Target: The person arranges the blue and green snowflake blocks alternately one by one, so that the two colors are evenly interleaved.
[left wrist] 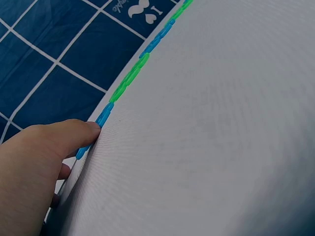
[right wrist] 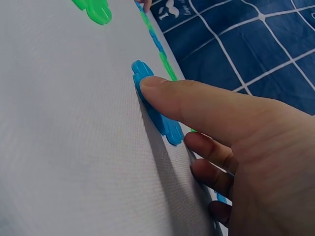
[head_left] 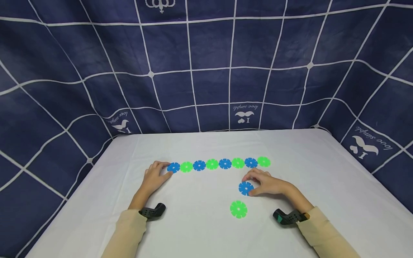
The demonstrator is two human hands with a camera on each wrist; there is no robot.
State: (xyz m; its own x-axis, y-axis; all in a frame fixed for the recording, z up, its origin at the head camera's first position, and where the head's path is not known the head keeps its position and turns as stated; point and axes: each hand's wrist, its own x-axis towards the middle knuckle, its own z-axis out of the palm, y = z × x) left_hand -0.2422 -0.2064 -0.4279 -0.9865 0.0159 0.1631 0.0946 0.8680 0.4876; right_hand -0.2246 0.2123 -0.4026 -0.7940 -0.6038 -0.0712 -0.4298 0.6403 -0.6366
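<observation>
A row of flat, notched snowflake building discs lies across the white table, blue and green by turns. At its left end my left hand holds the blue disc between thumb and index finger; the thumb is against its edge. My right hand pinches another blue disc, in front of the row's right part. In the right wrist view this disc is tilted, with the thumb on its face and a shadow below it. A loose green disc lies nearer the front.
The row goes on through a green disc and several others to a green disc at the right end. A navy curtain with white lines hangs behind and beside the white table. Both wrists wear black cameras.
</observation>
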